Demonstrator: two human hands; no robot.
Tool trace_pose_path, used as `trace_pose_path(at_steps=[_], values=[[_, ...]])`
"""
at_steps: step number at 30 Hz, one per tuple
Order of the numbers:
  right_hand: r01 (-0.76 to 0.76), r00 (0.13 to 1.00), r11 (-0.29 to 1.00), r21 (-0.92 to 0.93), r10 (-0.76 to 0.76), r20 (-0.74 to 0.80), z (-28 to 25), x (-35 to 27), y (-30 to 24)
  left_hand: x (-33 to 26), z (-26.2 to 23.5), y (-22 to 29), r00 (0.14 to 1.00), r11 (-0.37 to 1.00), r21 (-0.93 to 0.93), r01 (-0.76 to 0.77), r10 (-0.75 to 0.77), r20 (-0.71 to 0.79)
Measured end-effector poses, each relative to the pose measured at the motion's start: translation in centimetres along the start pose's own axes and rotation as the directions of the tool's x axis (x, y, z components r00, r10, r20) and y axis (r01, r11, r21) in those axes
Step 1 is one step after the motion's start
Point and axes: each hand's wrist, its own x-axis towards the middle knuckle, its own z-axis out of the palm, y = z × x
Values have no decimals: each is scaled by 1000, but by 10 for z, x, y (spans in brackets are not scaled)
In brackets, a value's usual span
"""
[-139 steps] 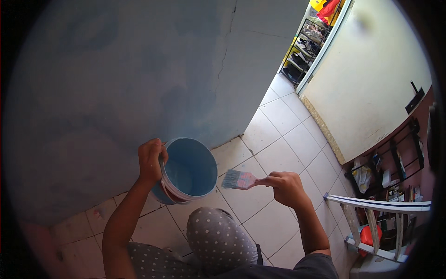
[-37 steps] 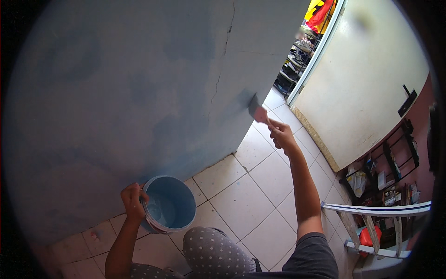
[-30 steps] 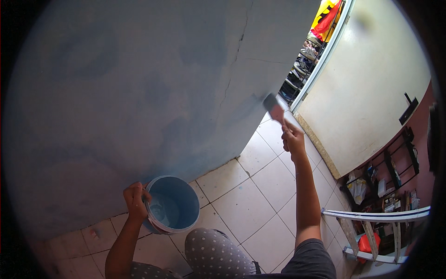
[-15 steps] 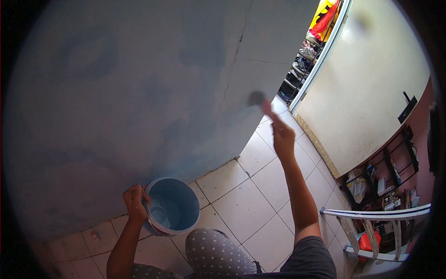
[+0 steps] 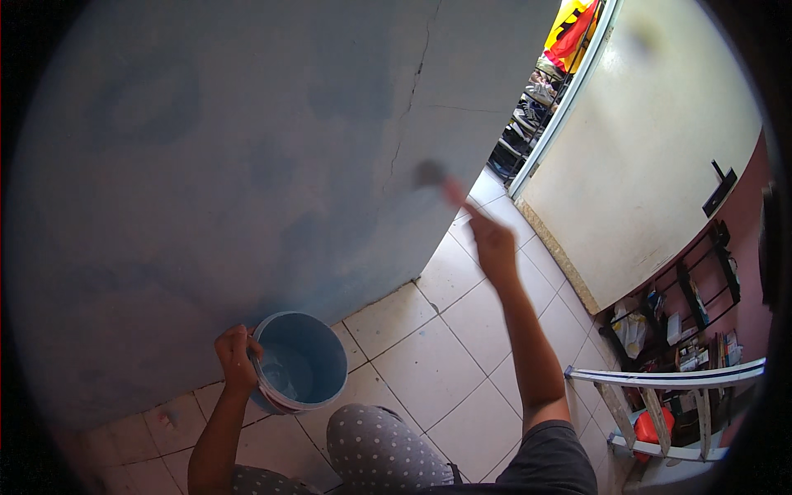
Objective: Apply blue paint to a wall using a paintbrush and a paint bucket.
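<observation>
My left hand [image 5: 236, 356] is closed on the left rim of a light blue bucket [image 5: 326, 363], which hangs tilted beside my knee. Some pale bluish liquid shows at its bottom. In my right hand [image 5: 495, 245], out at arm's length, is a paintbrush [image 5: 451, 192] with a reddish handle and dark bristles, smeared by motion. Its head is over the grey-blue wall [image 5: 247, 165], close to the wall's right edge; whether it touches the surface I cannot tell. Darker blue patches mark the wall, and a long crack runs down it.
Pale floor tiles [image 5: 429, 355] lie below me. At the right stand a cream door [image 5: 643, 165] with a black handle, a dark shelf rack [image 5: 685, 322] with mixed items, and a ladder [image 5: 668, 376]. Shoes [image 5: 528, 115] are stacked beyond the doorway.
My right hand and the paintbrush have moved a little to the left along the wall. The bucket and my left hand have shifted slightly left and up in the view.
</observation>
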Motion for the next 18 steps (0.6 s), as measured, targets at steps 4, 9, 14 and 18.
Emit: trace_pose_path(at_steps=[4,9,14,18], values=[[-72,876,897,-436,-152,-457,-61,36,83,-1,11,0,1000,993,-113,-19,17,-13],[-9,996,972,-235,29,82,10,4,51,3,-2,-6,995,997,-29,-71,73,73],[-72,915,971,227,-26,403,-2,-6,6,0,9,4,997,1000,-12,18,-19,-77],[-165,979,983,77,173,-106,-22,33,37,0,1,-1,994,994,2,-105,105,36]])
